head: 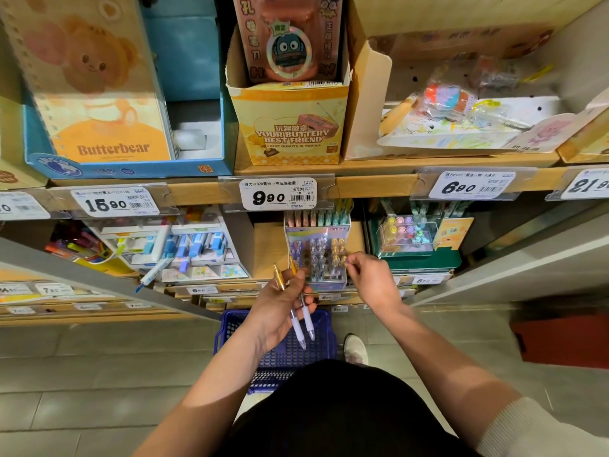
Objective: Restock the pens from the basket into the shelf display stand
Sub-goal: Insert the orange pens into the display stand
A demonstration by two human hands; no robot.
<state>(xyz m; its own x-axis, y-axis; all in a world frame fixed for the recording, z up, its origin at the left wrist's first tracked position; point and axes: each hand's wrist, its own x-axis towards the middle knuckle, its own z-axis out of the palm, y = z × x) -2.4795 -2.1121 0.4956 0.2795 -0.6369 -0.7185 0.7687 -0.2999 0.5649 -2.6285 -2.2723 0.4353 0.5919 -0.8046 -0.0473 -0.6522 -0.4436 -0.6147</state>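
Left hand (280, 306) grips two slim gold-topped plastic pens (302, 319); right hand (372, 280) pinches a third pen (342, 259) in the clear display stand (318, 232). Probably light, stiff, slippery; grip mid-barrel.

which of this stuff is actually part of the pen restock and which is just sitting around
Job: two pens in left hand; right hand at display stand; blue basket.
Just there: Butterbear box; yellow badge box; 9.90 price tag; loose blue pen on left shelf.
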